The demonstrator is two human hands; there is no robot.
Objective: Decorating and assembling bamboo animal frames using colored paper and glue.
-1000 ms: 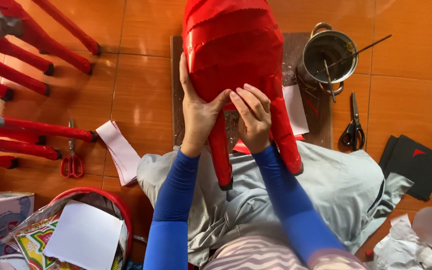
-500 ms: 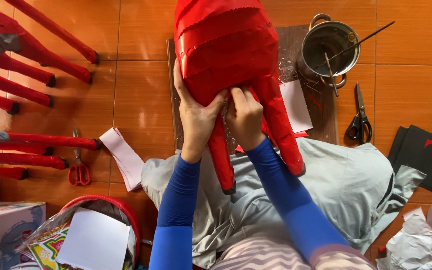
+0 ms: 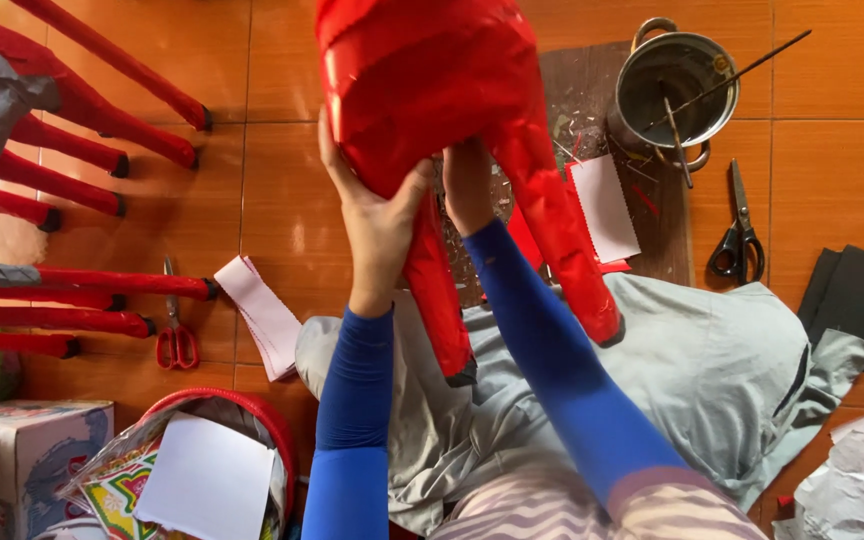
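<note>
Red figure (image 3: 432, 90) held up at 12 o'clock, two legs pointing down toward 6. Left hand (image 3: 377, 215) wraps its underside; right hand (image 3: 467, 185) presses beside it, grip hidden. Pot (image 3: 674, 90) at 1 o'clock, black scissors (image 3: 739, 235) at 3, red scissors (image 3: 177, 335) at 9.

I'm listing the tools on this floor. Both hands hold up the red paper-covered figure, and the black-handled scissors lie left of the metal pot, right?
Not quite. In the head view the black-handled scissors lie right of the metal pot, below it. The left hand and right hand do hold the red paper-covered figure.
</note>
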